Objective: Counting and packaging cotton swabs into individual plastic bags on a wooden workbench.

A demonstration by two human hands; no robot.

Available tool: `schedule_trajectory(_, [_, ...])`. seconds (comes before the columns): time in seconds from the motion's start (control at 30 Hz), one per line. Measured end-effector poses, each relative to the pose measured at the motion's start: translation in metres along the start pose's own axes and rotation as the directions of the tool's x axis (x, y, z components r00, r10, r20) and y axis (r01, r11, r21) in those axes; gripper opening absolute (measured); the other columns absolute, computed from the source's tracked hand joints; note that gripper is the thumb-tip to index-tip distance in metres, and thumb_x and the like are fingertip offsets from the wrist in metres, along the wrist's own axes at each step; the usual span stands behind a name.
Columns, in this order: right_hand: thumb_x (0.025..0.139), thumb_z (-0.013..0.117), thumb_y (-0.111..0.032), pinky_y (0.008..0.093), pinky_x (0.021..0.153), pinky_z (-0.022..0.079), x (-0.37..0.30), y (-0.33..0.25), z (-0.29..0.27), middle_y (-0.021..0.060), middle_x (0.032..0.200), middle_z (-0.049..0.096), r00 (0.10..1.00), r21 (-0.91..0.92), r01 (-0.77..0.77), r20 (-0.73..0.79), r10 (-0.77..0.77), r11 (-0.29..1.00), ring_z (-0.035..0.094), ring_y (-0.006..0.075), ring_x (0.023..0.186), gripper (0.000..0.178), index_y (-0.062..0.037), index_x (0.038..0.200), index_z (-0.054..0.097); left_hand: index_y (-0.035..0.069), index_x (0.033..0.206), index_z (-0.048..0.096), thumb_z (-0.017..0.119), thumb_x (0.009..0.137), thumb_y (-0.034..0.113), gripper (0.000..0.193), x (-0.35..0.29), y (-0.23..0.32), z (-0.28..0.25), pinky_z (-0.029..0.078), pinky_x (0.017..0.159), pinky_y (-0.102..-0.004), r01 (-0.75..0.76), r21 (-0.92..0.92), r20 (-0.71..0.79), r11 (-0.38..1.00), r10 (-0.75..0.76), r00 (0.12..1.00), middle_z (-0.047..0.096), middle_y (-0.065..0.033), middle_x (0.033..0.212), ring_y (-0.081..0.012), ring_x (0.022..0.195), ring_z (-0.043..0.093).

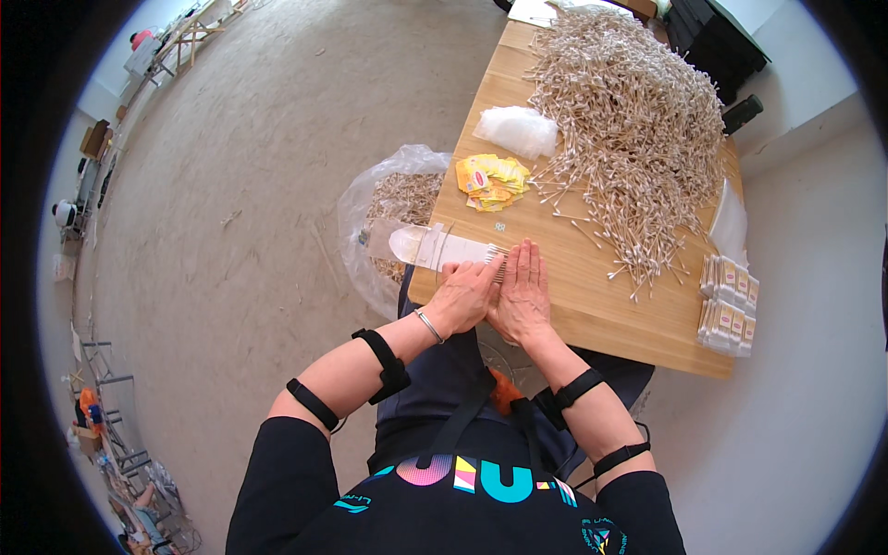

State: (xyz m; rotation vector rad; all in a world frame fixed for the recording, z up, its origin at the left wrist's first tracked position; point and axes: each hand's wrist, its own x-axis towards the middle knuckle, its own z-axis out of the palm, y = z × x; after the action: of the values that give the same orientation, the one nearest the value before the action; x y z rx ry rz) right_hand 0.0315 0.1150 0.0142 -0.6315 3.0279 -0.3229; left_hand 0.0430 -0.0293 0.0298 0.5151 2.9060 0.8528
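Observation:
A small row of cotton swabs (497,255) lies at the table's near left, between my two hands. My left hand (464,294) has its fingers bent and closed on the swabs from the left. Flat and upright on its edge, my right hand (524,289) presses against the swabs' other side, fingers stretched out together. Left of the swabs, a white strip with a rounded end (439,248) lies at the table edge, in what looks like a clear plastic sleeve. My fingers hide the swabs' lower ends.
A large heap of loose cotton swabs (629,111) covers the table's (601,310) far side. Yellow cards (492,181) and clear bags (518,131) lie nearer. Packed swab bundles (728,305) stand at the right edge. A plastic-lined container of swabs (356,199) stands left of the table.

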Motion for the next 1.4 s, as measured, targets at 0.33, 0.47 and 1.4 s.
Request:
schedule_trajectory(0.33, [0.080,0.051,-0.043,0.0453,0.114,0.004,0.000,0.000,-0.005,0.0272,0.148,0.010,1.000,0.027,0.002,0.010,-0.003,1.000,0.004,0.0379,0.140,0.088,0.0100,0.140,0.013,0.002,0.136,0.033,0.055,0.084,0.014,0.058,0.012,-0.002,0.003,0.035,0.079,-0.0415,0.038,-0.109,-0.024,0.993,-0.041,0.999,0.063,-0.0161,0.092,-0.0319,0.086,0.060])
schedule_trajectory(0.47, [0.079,0.052,-0.046,0.0457,0.114,0.005,0.000,0.001,-0.004,0.0273,0.147,0.011,1.000,0.036,0.011,0.012,-0.011,0.999,0.005,0.0383,0.140,0.091,0.0101,0.139,0.014,0.001,0.135,0.034,0.055,0.084,0.015,0.056,0.013,-0.002,0.005,0.037,0.078,-0.0412,0.049,-0.071,-0.014,0.996,-0.050,0.999,0.063,-0.0161,0.093,-0.0321,0.088,0.060])
schedule_trajectory(1.4, [0.085,0.049,-0.042,0.0486,0.113,0.003,0.012,-0.032,0.012,0.0297,0.147,0.006,0.995,0.172,-0.068,-0.057,0.079,0.983,0.001,0.0416,0.139,0.086,0.0115,0.139,0.009,-0.006,0.133,0.039,0.034,0.101,0.027,0.046,0.036,-0.022,0.010,0.026,0.109,-0.0339,-0.067,-0.966,-0.169,0.249,-0.413,0.895,0.042,-0.0170,0.136,-0.0249,0.129,0.037])
